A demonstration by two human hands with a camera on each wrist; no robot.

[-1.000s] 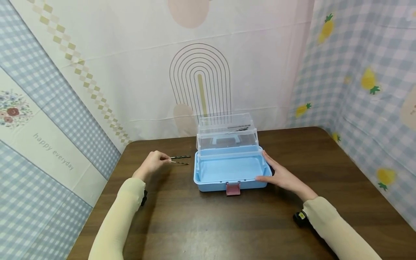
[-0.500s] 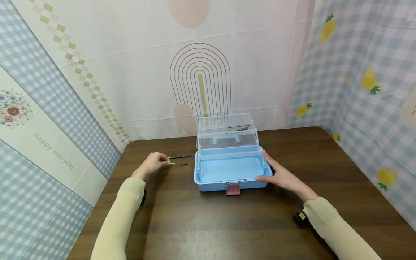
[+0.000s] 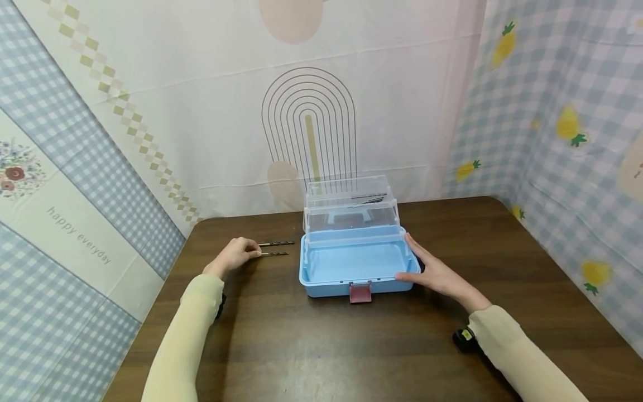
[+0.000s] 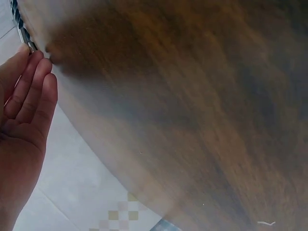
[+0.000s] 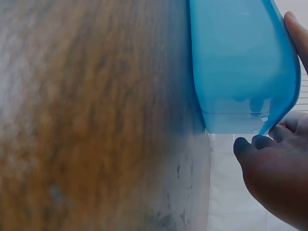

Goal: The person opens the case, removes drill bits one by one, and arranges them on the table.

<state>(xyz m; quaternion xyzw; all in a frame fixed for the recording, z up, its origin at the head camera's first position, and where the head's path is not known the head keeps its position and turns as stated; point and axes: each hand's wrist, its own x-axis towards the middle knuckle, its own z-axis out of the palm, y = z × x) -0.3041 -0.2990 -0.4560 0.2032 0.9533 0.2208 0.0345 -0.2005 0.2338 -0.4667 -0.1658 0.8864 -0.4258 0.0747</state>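
Near the table's back left, my left hand (image 3: 235, 254) pinches the nearer of two drill bits (image 3: 274, 254) by its shank end. The left wrist view shows a dark spiral bit (image 4: 18, 18) at the thumb and fingertips of the left hand (image 4: 29, 106). A second drill bit (image 3: 277, 243) lies just behind, its left end hidden by the fingers. My right hand (image 3: 433, 273) holds the right end of a light blue toolbox (image 3: 329, 290), thumb on the front rim. In the right wrist view, fingers of the right hand (image 5: 284, 163) curl at the blue wall (image 5: 240, 72).
Clear trays (image 3: 351, 218) stand raised at the toolbox's back, with several drill bits (image 3: 369, 198) in the upper one. A dark pink latch (image 3: 360, 292) hangs at the front. The brown wooden table (image 3: 321, 346) meets a patterned cloth (image 3: 226, 139) behind.
My left hand has drawn slightly left with the nearer drill bit, baring more of the bit behind it. The right hand and toolbox have stayed put.
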